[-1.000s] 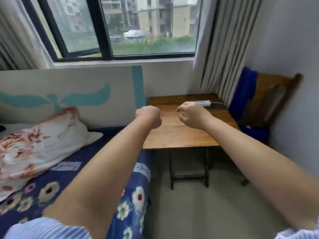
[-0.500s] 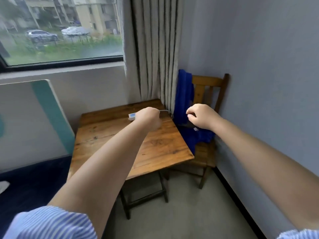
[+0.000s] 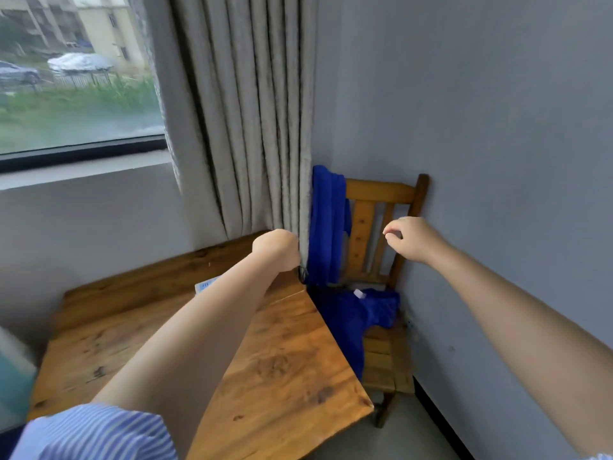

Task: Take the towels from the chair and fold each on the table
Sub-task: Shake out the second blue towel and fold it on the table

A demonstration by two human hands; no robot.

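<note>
A window [image 3: 76,78] is seen at far left with a blurry car and buildings outside, and a grey curtain [image 3: 245,111] is hung down next to it into the corner. Below that, a wooden table [image 3: 282,370] is set against the wall, and a small white-and-blue thing [image 3: 206,285] is lying on it, mostly hidden behind the left forearm, so what it is can't really be told. The left hand [image 3: 277,249] is held up over the table's far edge, fingers curled into a loose fist with nothing held in it. Just right of that hand, a blue towel [image 3: 326,224] is draped over the left side of the chair [image 3: 384,194] back, hanging straight down. A second towel [image 3: 361,313] is bunched on the seat, one end spilling over the seat edge beside the table, a little white tag showing on top. The right hand [image 3: 413,239] is held in the air in front of the chair back, fingers curled in toward the thumb, nothing gripped, neither towel touched.
</note>
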